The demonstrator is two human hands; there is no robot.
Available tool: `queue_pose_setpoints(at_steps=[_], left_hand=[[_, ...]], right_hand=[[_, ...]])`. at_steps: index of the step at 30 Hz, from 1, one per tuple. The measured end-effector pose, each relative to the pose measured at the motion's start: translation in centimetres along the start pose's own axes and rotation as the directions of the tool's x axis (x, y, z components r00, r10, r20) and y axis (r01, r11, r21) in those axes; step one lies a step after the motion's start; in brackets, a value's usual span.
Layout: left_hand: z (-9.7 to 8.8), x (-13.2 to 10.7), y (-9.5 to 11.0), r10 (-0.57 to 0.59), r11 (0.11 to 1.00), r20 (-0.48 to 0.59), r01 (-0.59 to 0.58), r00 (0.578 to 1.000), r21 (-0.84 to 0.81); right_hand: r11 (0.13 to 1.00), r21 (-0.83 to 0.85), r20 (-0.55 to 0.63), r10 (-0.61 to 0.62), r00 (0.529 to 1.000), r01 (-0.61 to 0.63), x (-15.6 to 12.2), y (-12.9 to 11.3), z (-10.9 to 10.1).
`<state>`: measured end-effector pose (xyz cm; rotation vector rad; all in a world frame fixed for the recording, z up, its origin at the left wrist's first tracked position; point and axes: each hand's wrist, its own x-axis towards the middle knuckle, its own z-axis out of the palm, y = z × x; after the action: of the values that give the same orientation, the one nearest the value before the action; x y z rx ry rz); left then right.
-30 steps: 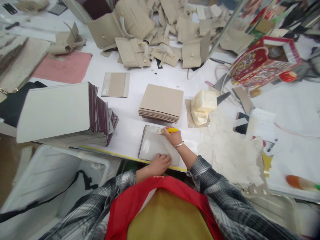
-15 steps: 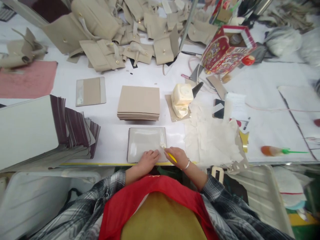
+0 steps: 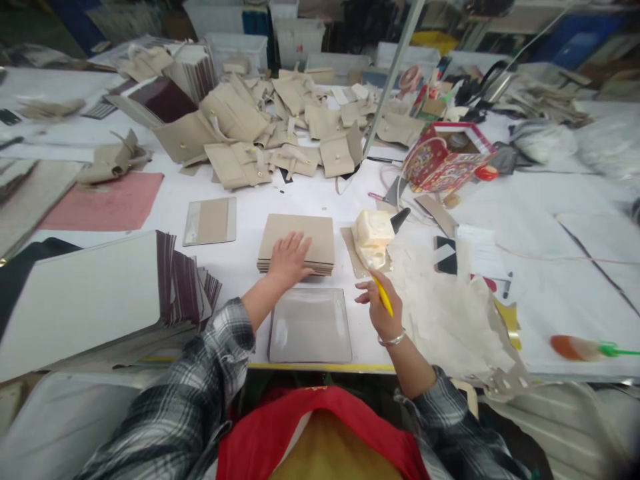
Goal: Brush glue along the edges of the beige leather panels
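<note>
My left hand (image 3: 290, 260) lies with spread fingers on top of a stack of beige leather-like panels (image 3: 320, 230). Between the fingers of my right hand (image 3: 384, 308) is a yellow-handled brush (image 3: 383, 297). Its tip points at the foot of a cream, glue-crusted pot (image 3: 374, 230), which stands on a beige scrap. In front of me, near the table edge, lies a flat grey board (image 3: 310, 327) with a shiny surface and dark edges. Neither hand touches that board.
Leaning stacks of dark-edged boards (image 3: 100, 287) stand at the left. A board with a beige panel (image 3: 213, 220) lies behind them. Beige pouches (image 3: 240, 127) are heaped at the back. At right are a red patterned box (image 3: 450, 163), crumpled pale sheets (image 3: 440, 320) and an orange-and-green bottle (image 3: 580, 348).
My left hand has left the grey board and moved forward onto the beige stack. My right hand has carried the brush from the board to the pot. The view has tilted up.
</note>
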<state>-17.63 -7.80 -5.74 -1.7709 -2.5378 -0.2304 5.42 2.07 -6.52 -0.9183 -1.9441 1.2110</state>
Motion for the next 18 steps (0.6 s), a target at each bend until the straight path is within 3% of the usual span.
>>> queue_pose_setpoints(at_steps=[2,4,9,14,18], left_hand=[[-0.3,1.6,-1.4,-0.014,0.999,0.127,0.009,0.992,0.035],[0.3,1.7,-2.1,0.022,0.998,0.176,-0.033,0.984,0.055],[1.4,0.3,-3.1,0.106,0.993,0.127,-0.113,0.986,0.046],[0.8,0.9,-4.3,0.189,0.982,0.164,-0.187,0.968,-0.027],[0.4,-0.1,-4.3,0.282,0.959,-0.008,-0.282,0.959,0.007]], right_hand=[[1.0,0.031,0.012,0.002,1.0,-0.003,1.5,-0.1,1.6],[1.0,0.004,0.031,-0.003,1.0,0.003,2.8,0.1,2.9],[0.961,-0.267,0.019,-0.07,0.997,0.072,6.4,0.6,5.4],[0.931,-0.362,-0.007,-0.043,0.999,0.037,9.3,0.6,6.9],[0.91,-0.414,-0.023,-0.005,1.0,-0.005,10.2,0.3,7.0]])
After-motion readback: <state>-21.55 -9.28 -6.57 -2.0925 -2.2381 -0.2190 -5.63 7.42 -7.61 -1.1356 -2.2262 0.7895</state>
